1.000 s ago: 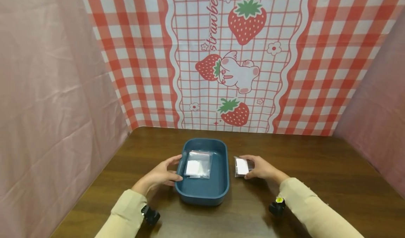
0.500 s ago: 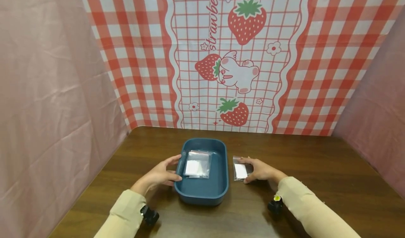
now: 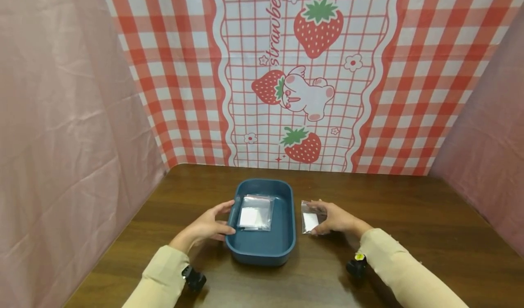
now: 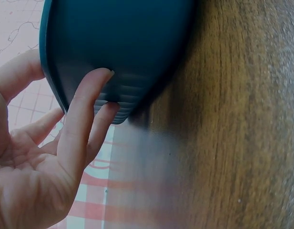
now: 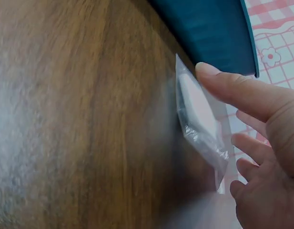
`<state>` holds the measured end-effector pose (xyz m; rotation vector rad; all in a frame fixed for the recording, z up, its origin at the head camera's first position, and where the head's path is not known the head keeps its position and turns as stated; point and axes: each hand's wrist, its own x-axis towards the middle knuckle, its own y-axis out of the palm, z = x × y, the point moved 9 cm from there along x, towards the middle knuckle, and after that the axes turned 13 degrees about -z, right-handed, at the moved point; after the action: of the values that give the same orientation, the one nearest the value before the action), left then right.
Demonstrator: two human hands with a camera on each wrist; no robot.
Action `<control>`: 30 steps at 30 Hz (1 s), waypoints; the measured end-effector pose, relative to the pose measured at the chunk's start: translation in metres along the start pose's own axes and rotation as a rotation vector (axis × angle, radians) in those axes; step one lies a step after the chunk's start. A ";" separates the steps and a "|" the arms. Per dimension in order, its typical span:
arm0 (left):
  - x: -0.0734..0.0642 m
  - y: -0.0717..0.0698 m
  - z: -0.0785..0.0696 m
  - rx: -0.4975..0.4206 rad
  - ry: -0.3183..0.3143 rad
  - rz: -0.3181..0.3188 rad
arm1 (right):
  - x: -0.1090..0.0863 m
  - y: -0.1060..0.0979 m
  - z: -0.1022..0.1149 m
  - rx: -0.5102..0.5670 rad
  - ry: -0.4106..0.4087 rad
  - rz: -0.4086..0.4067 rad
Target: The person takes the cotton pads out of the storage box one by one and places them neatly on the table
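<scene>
Gripped tray (image 3: 262, 243) by its 9 o'clock rim with left hand (image 3: 206, 228). Found clear bag (image 3: 309, 221) just outside tray at 3 o'clock, low at table (image 3: 434, 217). Cupped right hand (image 3: 338, 217) over bag — could not tell whether pinched. Judged best to take opposite edges evenly, without crumpling. Noted tray's raised wall at bag's 9 o'clock — more room toward 2.

Back: red-and-white checked strawberry cloth (image 3: 184, 71) | sides: pink drapes (image 3: 73, 117) | below: brown wood-grain tabletop (image 3: 417, 217)
</scene>
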<state>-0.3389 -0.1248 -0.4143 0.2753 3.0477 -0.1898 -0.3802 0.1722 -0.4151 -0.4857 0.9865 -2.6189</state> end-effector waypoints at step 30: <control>-0.002 0.002 -0.004 0.009 0.008 0.007 | 0.024 -0.015 0.048 0.296 0.042 -0.274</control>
<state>-0.3365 -0.1230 -0.4107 0.2884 3.0544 -0.2017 -0.3838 0.1458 -0.3663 -0.5244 0.5590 -2.9625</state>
